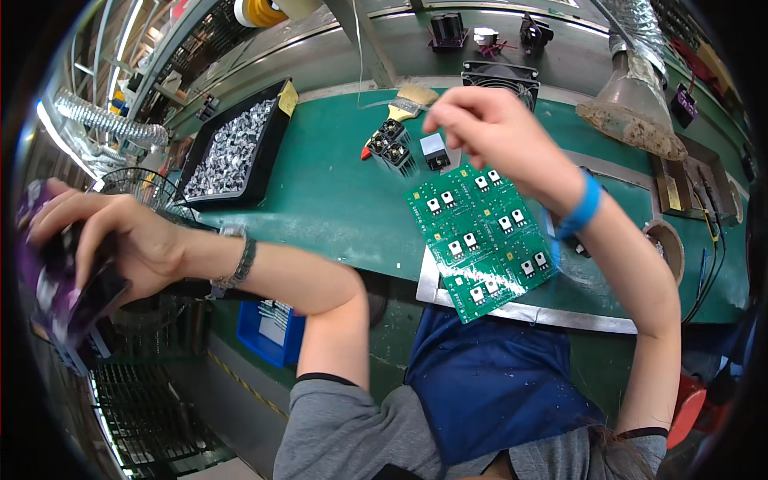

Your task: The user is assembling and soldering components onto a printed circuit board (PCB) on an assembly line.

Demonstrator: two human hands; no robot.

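At the far left edge, my left hand point(132, 240) is wrapped round a glossy purple-and-black part point(68, 296); its exact kind is blurred. My right hand point(504, 136), with a blue wristband, hovers over the far side of a green circuit board point(448, 260). Its fingers are curled together, and whatever they might hold is hidden. White-faced components stand in pairs on the board. Just below the right fingertips is a small black block with a pale top point(434, 150). Left of it sits a cluster of black finned parts point(392, 150), apart from both hands.
A black tray point(264, 172) full of small metallic parts stands at left on the green bench point(328, 200). Beyond the board are a brush point(410, 104) and a black fan point(502, 78). A metal fume duct point(632, 120) hangs at right. A blue bin point(268, 336) sits below.
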